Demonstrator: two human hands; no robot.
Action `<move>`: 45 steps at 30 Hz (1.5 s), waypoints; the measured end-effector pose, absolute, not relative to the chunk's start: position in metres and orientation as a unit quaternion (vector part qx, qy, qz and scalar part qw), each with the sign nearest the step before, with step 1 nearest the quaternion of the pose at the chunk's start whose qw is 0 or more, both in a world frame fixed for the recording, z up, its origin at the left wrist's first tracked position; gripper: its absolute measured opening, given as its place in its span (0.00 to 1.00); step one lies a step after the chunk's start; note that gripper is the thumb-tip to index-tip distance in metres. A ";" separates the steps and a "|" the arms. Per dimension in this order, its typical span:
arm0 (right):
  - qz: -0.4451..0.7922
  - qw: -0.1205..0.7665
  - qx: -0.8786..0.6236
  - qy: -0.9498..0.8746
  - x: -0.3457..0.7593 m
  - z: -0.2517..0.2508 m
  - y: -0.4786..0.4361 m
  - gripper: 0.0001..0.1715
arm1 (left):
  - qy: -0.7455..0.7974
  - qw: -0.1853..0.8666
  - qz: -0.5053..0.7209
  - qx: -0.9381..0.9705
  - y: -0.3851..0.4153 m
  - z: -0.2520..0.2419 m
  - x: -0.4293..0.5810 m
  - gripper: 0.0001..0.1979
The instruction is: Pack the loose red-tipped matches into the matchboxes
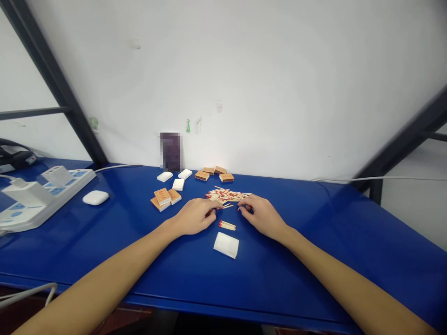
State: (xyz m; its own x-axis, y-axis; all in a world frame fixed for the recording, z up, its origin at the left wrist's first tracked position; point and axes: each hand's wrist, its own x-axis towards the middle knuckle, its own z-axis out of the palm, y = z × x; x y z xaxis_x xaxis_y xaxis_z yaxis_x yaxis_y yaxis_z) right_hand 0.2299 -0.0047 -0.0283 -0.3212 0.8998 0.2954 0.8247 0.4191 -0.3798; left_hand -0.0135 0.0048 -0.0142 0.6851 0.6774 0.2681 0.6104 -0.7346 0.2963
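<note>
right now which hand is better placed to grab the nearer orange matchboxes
Probably the left hand: the nearer orange matchboxes lie just off its outer side; the right hand is farther away.

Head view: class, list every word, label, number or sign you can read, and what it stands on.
No text here can be read.
Orange matchboxes: red print, too small to read.
Power strip: blue markings, too blurred to read.
Dark item against the wall: pixelated, unreadable.
Green mark on the wall: no legible letters.
</note>
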 end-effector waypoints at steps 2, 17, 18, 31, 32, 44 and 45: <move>0.084 0.230 -0.523 -0.817 0.228 -0.028 -0.006 0.09 | 0.361 0.088 0.172 0.912 0.005 -0.014 -0.013 0.18; 0.120 0.312 -0.512 -0.791 0.221 -0.026 -0.016 0.11 | 0.349 0.053 0.138 0.925 0.006 -0.018 -0.014 0.21; 0.120 0.297 -0.512 -0.797 0.221 -0.026 -0.016 0.10 | 0.349 0.053 0.137 0.926 0.006 -0.017 -0.014 0.20; 0.132 0.224 -0.518 -0.815 0.219 -0.023 -0.015 0.17 | 0.335 0.046 0.131 0.932 0.006 -0.015 -0.014 0.20; 0.129 0.227 -0.516 -0.816 0.219 -0.024 -0.015 0.17 | 0.331 0.043 0.127 0.934 0.005 -0.015 -0.014 0.20; 0.104 0.247 -0.470 -0.841 0.222 -0.028 -0.013 0.07 | 0.354 0.057 0.142 0.923 0.005 -0.017 -0.011 0.19; 0.106 0.246 -0.470 -0.841 0.222 -0.027 -0.013 0.06 | 0.355 0.061 0.143 0.922 0.005 -0.018 -0.011 0.19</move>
State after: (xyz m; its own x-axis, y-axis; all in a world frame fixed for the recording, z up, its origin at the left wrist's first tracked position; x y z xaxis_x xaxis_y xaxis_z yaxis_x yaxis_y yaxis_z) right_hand 0.2221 -0.0129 -0.0273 -0.4368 0.8428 0.3144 0.7385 0.5355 -0.4097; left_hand -0.0114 0.0055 -0.0176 0.7076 0.6715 0.2199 0.6368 -0.7409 0.2135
